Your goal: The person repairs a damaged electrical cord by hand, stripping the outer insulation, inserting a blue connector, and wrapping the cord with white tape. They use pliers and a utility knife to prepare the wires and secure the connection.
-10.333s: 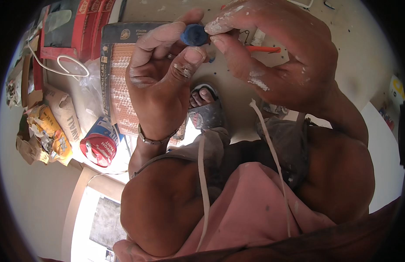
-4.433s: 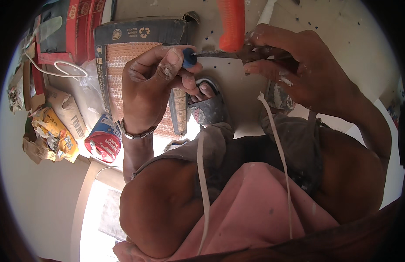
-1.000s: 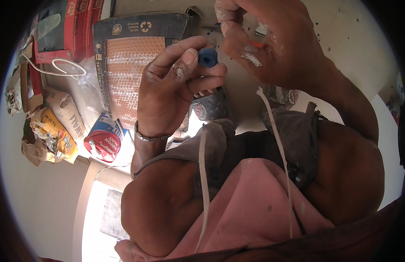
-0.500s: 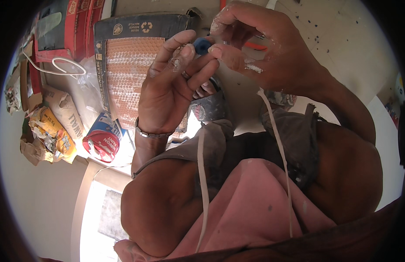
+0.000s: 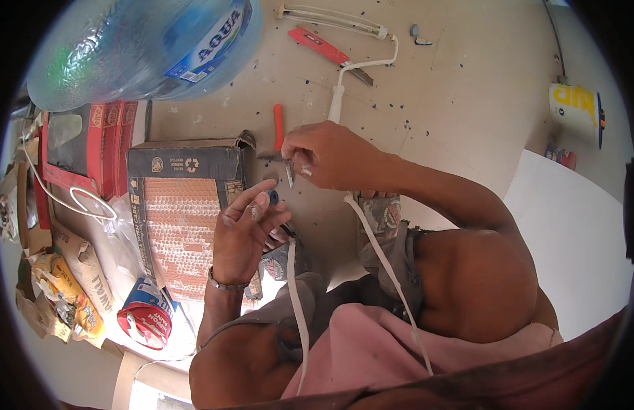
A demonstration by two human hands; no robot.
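Observation:
Between the thumb and fingers of my left hand [image 5: 240, 236] is a small blue piece with a hole in its middle [image 5: 273, 197]. My right hand [image 5: 337, 158] is closed just above and to the right of it, pinching a slim metal blade [image 5: 289, 175] that points down toward my left fingers. The blade's handle end is hidden inside my grip. Blade and blue piece are apart. Just beyond my right fingers, a tool with an orange-red handle [image 5: 278, 126] lies on the floor; its grey end is partly covered.
A paint roller frame [image 5: 393, 56] and a red-handled saw [image 5: 320, 46] lie farther off among dark bits. A large blue water bottle [image 5: 136, 58] stands far left. Left of me are a flat carton of tiles [image 5: 194, 164], a paint can [image 5: 149, 321] and torn bags [image 5: 71, 294].
My hands have lowered and separated. My right hand has left the blue piece and now holds a blade; my left keeps the piece. The view has shifted, showing the bottle and roller frame.

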